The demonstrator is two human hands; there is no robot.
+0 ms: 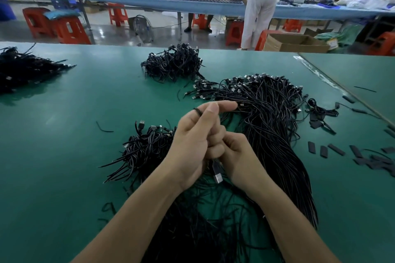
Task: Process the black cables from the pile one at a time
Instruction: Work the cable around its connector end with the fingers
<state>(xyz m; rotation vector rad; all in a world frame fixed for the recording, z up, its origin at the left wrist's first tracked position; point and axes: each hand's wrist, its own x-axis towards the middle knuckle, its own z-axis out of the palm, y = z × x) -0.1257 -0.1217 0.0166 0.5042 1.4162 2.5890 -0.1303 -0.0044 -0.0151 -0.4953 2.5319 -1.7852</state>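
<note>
Currently your left hand (195, 141) and right hand (239, 156) meet at the centre, lower fingers (215, 135) curled round one black cable (214, 166), its metal plug (217, 177) hanging between your wrists; a dark loop (197, 111) circles your left forefinger. The loose pile (269, 117) lies at two o'clock on the green surface (64, 134). Probably you are coiling: keep turns even and the plug free.

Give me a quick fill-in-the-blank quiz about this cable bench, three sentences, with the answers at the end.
1. The cable piles lie on a ___ table.
2. The left hand and right hand grip the same ___, its metal plug hanging below.
3. The loose flat sleeve pieces lie on the table's ___ side.
Answers: green; cable; right.
</note>
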